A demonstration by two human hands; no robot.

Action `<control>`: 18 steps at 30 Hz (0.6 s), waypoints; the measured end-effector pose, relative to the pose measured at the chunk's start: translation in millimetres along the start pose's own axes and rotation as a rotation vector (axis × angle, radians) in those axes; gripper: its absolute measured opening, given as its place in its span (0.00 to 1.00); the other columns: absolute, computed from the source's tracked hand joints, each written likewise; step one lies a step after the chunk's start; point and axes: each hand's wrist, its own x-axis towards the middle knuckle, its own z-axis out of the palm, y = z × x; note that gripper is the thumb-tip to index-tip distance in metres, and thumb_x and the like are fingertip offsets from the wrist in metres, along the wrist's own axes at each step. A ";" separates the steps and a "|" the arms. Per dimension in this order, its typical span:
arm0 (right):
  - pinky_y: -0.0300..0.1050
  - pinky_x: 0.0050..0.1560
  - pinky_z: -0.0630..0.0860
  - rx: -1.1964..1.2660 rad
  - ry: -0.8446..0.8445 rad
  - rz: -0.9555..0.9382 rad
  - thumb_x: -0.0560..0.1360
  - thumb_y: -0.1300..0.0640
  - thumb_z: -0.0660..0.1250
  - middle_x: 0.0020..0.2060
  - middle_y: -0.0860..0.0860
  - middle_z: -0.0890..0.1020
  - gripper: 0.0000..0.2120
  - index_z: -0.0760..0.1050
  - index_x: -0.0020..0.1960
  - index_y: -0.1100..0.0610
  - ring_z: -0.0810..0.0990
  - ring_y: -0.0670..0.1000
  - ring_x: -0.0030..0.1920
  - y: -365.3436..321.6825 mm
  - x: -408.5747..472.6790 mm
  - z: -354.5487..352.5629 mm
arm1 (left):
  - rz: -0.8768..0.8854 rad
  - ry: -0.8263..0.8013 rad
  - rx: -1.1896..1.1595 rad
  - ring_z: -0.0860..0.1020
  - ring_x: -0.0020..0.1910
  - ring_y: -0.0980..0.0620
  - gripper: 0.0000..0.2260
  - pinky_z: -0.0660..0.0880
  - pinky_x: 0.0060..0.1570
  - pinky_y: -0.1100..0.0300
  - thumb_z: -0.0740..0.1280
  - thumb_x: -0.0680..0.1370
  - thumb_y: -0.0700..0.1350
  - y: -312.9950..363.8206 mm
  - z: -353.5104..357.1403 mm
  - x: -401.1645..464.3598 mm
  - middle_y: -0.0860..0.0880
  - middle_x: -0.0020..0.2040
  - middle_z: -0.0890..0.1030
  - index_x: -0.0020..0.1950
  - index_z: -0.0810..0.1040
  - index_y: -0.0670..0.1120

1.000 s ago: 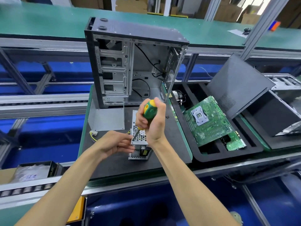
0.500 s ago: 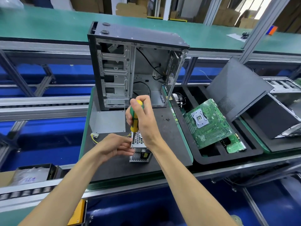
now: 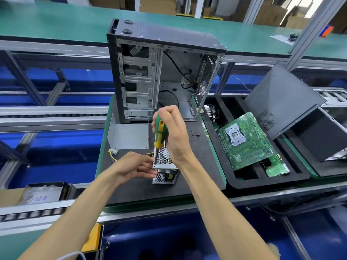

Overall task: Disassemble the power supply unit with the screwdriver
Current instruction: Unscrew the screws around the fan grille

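Note:
A small silver power supply unit (image 3: 163, 167) with a perforated cover lies on the black mat (image 3: 142, 190). My right hand (image 3: 171, 132) grips the green and yellow screwdriver (image 3: 159, 134) upright, its tip set on the unit's near left corner. My left hand (image 3: 134, 167) holds the unit's left side, fingers curled by the screwdriver shaft. Yellow wires (image 3: 112, 156) run out from the unit to the left.
An open black computer case (image 3: 161, 72) stands behind the unit. A loose grey metal panel (image 3: 129, 136) lies on the mat at left. Small screws (image 3: 196, 135) lie at right. A foam tray (image 3: 247, 182) holds a green motherboard (image 3: 244, 141); a black case cover (image 3: 281, 102) leans beyond.
My right hand has swung the screwdriver from a tilt to nearly upright and moved it left, with the tip now on the unit's left corner. My left hand stays on the unit.

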 end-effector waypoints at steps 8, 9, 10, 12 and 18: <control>0.47 0.37 0.69 0.129 -0.015 0.042 0.84 0.48 0.55 0.32 0.52 0.75 0.13 0.70 0.52 0.57 0.70 0.52 0.33 -4.6 0.9 -3.5 | -0.019 0.011 0.021 0.85 0.47 0.35 0.08 0.83 0.40 0.52 0.73 0.77 0.39 3.5 3.4 0.7 0.39 0.36 0.79 0.48 0.79 0.34; 0.46 0.37 0.69 0.120 -0.015 0.035 0.84 0.47 0.57 0.32 0.51 0.75 0.12 0.68 0.52 0.56 0.70 0.52 0.33 -4.0 -0.1 -2.8 | -0.021 0.010 0.023 0.85 0.47 0.35 0.07 0.83 0.40 0.52 0.72 0.77 0.39 4.2 4.8 1.0 0.39 0.35 0.79 0.45 0.79 0.35; 0.45 0.36 0.70 0.094 -0.014 0.022 0.82 0.46 0.60 0.34 0.51 0.76 0.13 0.67 0.51 0.56 0.71 0.52 0.33 -3.7 -1.1 -2.3 | -0.021 0.008 0.025 0.85 0.47 0.35 0.08 0.83 0.40 0.52 0.72 0.77 0.39 4.9 6.2 1.0 0.40 0.33 0.78 0.42 0.79 0.36; 0.41 0.36 0.72 0.022 -0.004 -0.004 0.79 0.44 0.64 0.37 0.52 0.77 0.15 0.71 0.50 0.56 0.74 0.52 0.36 -4.8 -2.6 -1.9 | -0.022 0.013 0.023 0.85 0.47 0.35 0.10 0.83 0.40 0.52 0.71 0.78 0.39 5.2 7.3 1.7 0.41 0.31 0.78 0.38 0.78 0.38; 0.44 0.36 0.71 0.086 -0.052 0.020 0.85 0.46 0.52 0.34 0.51 0.78 0.19 0.80 0.50 0.52 0.73 0.52 0.33 -8.8 0.0 -3.0 | -0.012 0.032 0.010 0.85 0.46 0.35 0.08 0.83 0.40 0.50 0.71 0.78 0.39 3.7 10.0 2.2 0.41 0.32 0.78 0.40 0.78 0.37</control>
